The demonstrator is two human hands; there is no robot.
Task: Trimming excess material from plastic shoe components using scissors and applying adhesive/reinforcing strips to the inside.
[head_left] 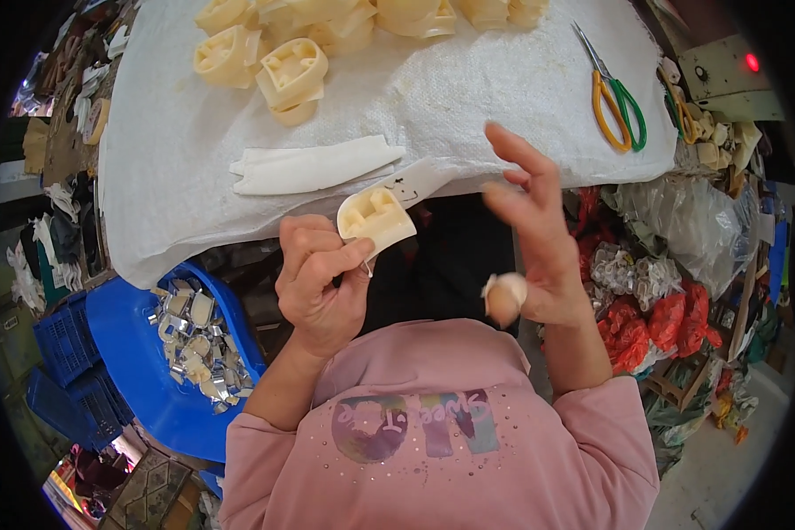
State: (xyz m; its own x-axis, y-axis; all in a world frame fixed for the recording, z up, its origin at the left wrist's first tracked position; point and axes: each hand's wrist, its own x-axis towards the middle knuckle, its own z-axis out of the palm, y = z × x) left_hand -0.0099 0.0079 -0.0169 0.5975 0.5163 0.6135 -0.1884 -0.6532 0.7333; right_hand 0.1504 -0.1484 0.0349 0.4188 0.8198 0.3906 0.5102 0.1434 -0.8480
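The cream moulded block (378,231) is held beside the front edge of the white-sheeted tabletop (486,97), pinched in the left grip (320,272). This grip is closed on it, with the thumb pressed against its lower edge and the fingers curled behind. The block is small and smooth, with an outer wall that is rounded at the upper left and more squared off at the lower right; its hollow face is turned up, and raised ribs can be seen inside the recess. From behind it a pale strip (424,181) marked with dark strokes is slanted away to the upper right; whether the two are joined cannot be told. The right grip (543,243) is raised well apart from the block, with its fingers spread and blurred; nothing is seen to be held in it, and a whitish wrap (513,284) is worn around the thumb. On the tabletop, white strips (318,166) are laid near the held block, more cream blocks (293,71) are heaped farther back, and scissors (600,67) with orange and green handles are placed to the right.
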